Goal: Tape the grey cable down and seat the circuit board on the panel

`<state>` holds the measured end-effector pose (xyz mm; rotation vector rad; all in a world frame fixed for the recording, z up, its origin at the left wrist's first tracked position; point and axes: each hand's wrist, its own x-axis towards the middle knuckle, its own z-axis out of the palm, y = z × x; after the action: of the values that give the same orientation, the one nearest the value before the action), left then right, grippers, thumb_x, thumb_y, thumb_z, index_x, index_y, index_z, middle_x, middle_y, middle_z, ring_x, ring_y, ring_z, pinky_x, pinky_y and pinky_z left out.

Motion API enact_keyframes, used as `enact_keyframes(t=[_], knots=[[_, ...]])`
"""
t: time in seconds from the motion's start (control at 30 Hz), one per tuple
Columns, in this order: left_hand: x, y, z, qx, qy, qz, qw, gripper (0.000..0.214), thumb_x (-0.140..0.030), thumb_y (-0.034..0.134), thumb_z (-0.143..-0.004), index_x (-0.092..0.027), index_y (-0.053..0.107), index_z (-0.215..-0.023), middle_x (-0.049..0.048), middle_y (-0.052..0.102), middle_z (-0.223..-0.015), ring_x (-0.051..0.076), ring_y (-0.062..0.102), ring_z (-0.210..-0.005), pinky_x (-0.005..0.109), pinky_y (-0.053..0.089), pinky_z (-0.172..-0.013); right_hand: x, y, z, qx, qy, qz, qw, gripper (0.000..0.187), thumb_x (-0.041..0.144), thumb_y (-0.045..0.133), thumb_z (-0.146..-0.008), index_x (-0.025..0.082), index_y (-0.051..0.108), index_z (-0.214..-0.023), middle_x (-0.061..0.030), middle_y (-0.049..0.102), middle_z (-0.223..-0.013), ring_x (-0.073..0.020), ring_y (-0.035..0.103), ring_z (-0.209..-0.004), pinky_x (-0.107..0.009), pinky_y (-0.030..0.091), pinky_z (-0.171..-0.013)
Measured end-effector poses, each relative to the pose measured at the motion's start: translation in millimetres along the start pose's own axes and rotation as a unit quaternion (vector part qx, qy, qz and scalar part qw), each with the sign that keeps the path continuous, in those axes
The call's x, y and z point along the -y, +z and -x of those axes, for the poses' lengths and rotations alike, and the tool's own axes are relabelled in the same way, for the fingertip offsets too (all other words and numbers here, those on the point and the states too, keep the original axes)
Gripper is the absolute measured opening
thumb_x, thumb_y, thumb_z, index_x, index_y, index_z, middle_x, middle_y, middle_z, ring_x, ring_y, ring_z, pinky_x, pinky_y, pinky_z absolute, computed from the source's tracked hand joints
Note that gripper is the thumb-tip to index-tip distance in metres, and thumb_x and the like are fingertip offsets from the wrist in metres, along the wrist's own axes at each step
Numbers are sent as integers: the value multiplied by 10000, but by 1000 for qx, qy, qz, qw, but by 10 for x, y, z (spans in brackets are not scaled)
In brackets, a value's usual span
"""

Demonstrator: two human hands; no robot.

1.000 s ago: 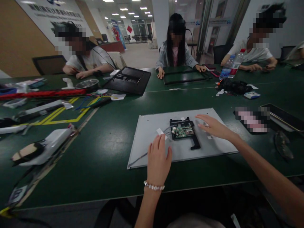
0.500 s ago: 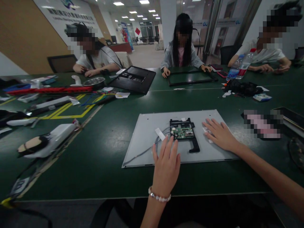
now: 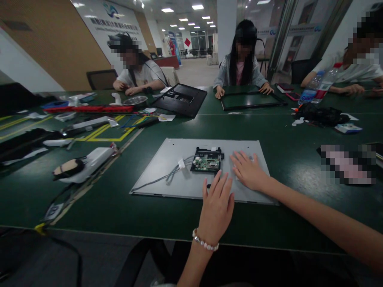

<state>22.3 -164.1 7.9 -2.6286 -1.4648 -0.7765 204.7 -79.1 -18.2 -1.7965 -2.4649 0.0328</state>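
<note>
A grey metal panel [image 3: 167,159] lies flat on the green table [image 3: 119,207] in front of me. A small green circuit board in a black frame [image 3: 207,161] sits near its middle, with grey cables [image 3: 175,172] running off to the left. My left hand [image 3: 216,209] rests flat on the panel's near edge, fingers spread, a bead bracelet on the wrist. My right hand [image 3: 247,170] lies flat and open on the panel just right of the circuit board. Neither hand holds anything.
Three other people sit across the table. A black back cover [image 3: 183,99] and a black screen frame [image 3: 253,101] lie in front of them. Tools, a red bar [image 3: 89,109] and a white device [image 3: 89,161] lie at the left; water bottles [image 3: 317,85] stand at the right.
The panel has turned and slid leftward under my hands. My right hand has come closer to the circuit board and my left hand has shifted to the panel's near edge.
</note>
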Motion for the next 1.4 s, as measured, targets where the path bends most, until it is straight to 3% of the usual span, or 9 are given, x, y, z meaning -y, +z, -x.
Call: enact_keyframes(t=[0.27,0.5,0.63,0.73,0.87,1.07,1.27,1.4], knots=[[9,2,-9,24,-4,4,1000,449,-130,411,-963,-183,485,-1403,94,512,-1459,219,384,-1417,519,237,-1198,506,5,-465,32,-27,-43,998,555,313,277,-1013,157,300,-1546,-162,204,-1628,-358,151,-1492,-652,196,-1125],[14,27,-16,26,-14,22,999,452,-118,405,-958,-192,481,-1397,107,496,-1471,215,405,-1403,506,261,-1187,730,25,-697,-2,-20,-88,996,537,341,345,-1002,172,375,-1511,-165,261,-1609,-358,208,-1476,-654,209,-1122],[103,-51,2,17,-23,21,999,455,-138,423,-953,-194,458,-1403,125,506,-1457,212,439,-1378,484,331,-1154,788,41,-733,-17,-27,-109,994,537,331,352,-999,148,385,-1503,-179,272,-1603,-363,203,-1476,-649,185,-1134],[339,-200,-58,42,-32,-2,999,471,-176,449,-943,-200,444,-1414,122,486,-1473,226,429,-1384,474,367,-1129,781,33,-699,-25,-50,-120,991,545,343,334,-1003,124,385,-1500,-195,272,-1599,-376,193,-1476,-653,163,-1136],[807,-329,-273,83,-79,-100,988,532,-259,500,-915,-168,433,-1435,155,382,-1541,307,340,-1430,526,343,-1124,767,6,-652,-46,-46,-131,989,546,375,337,-1003,128,408,-1485,-194,299,-1588,-377,200,-1473,-651,149,-1139],[1425,-190,-664,167,-150,-183,957,489,-313,422,-946,-131,459,-1399,190,411,-1512,328,395,-1383,553,366,-1071,775,-10,-665,-44,-50,-137,988,539,364,347,-1000,114,428,-1470,-209,325,-1572,-395,226,-1461,-661,162,-1131],[1886,-60,-1059,156,-203,-191,948,447,-332,372,-952,-142,492,-1338,199,474,-1445,342,453,-1312,567,379,-1024,748,-25,-653,-38,-50,-138,988,537,381,323,-1006,136,425,-1473,-195,313,-1581,-380,225,-1465,-650,170,-1137],[1994,18,-1117,138,-227,-192,945,463,-348,366,-960,-152,471,-1366,194,448,-1470,336,415,-1344,563,346,-1050,745,-46,-650,-33,-52,-135,989,538,369,318,-1004,122,429,-1469,-206,324,-1573,-390,235,-1459,-653,177,-1134]])
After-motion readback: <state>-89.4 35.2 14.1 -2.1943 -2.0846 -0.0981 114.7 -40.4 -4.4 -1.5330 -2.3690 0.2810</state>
